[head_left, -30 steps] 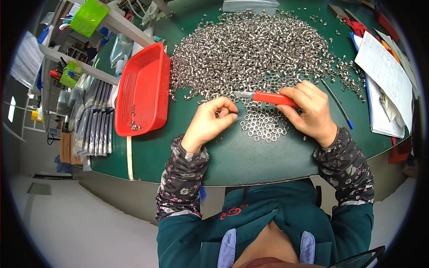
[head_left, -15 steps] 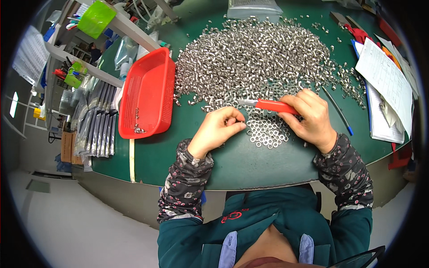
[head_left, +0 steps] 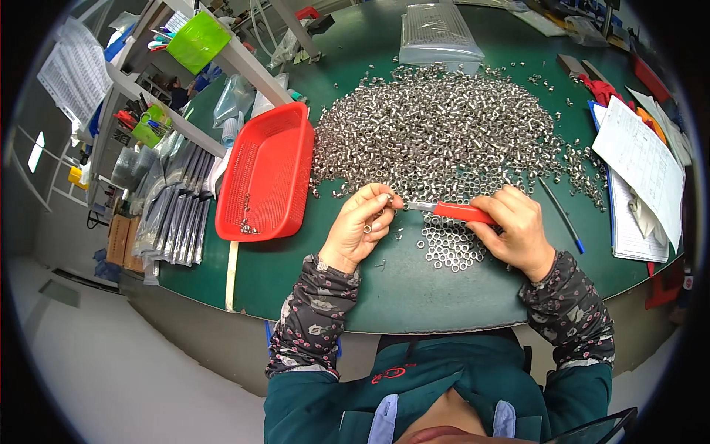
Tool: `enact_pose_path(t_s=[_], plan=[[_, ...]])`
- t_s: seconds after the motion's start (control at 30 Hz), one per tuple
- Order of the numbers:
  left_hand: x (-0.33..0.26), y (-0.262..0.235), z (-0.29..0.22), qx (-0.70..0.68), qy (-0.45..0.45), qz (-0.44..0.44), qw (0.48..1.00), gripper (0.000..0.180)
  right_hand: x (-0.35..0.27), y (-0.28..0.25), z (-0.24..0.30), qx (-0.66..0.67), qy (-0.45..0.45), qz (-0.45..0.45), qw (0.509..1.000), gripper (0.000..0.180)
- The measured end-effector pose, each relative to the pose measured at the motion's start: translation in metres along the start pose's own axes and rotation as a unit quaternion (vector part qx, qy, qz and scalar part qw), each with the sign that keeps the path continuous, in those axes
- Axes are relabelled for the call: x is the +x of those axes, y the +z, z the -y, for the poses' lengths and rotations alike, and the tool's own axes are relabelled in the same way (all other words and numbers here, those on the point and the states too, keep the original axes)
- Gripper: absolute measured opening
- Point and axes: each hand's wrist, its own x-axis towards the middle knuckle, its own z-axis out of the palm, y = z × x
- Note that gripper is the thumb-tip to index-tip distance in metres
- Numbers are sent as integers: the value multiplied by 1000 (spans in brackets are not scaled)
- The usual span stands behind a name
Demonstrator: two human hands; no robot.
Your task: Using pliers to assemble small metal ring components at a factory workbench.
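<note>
My right hand (head_left: 515, 231) is closed around the red handle of a knife (head_left: 464, 213). Its pale blade points left and reaches the fingertips of my left hand (head_left: 356, 226). Those fingers pinch a small metal ring (head_left: 390, 199), and a second ring (head_left: 367, 229) shows against the curled fingers. Beyond both hands spreads a large heap of small shiny metal rings (head_left: 436, 122). Just below the knife, a single layer of rings (head_left: 451, 255) lies flat on the green table (head_left: 429, 300). Tiny slivers lie on the table beside my left hand.
A red perforated basket (head_left: 302, 174) with a few metal pieces inside stands left of the heap. Right of it lie a blue-tipped pen (head_left: 562, 216) and a clipboard with papers (head_left: 640, 163). A clear plastic package (head_left: 440, 37) sits behind; bagged parts (head_left: 174, 222) are at far left.
The knife blade has come to my left fingertips, which now hold a ring up beside it. My left hand has turned more upright. The whole view has shifted slightly.
</note>
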Motion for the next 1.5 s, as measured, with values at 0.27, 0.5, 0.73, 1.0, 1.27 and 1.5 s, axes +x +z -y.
enact_pose_path(t_s=[0.27,0.5,0.73,1.0,1.27,1.5], plan=[[1,1,0,8,1,-9,1000,15,0,1,-1,4,0,2,1000,27],[-1,5,2,54,10,-29,998,16,-1,2,-1,15,8,2,1000,27],[1,0,7,46,2,-4,999,15,-4,7,0,76,56,24,995,22],[1,4,10,43,-3,-17,999,12,-4,11,3,120,91,47,987,18],[0,10,14,100,5,-59,993,10,-7,9,4,112,110,54,986,17],[-1,14,16,154,25,-85,984,11,-5,7,9,37,71,24,997,19]])
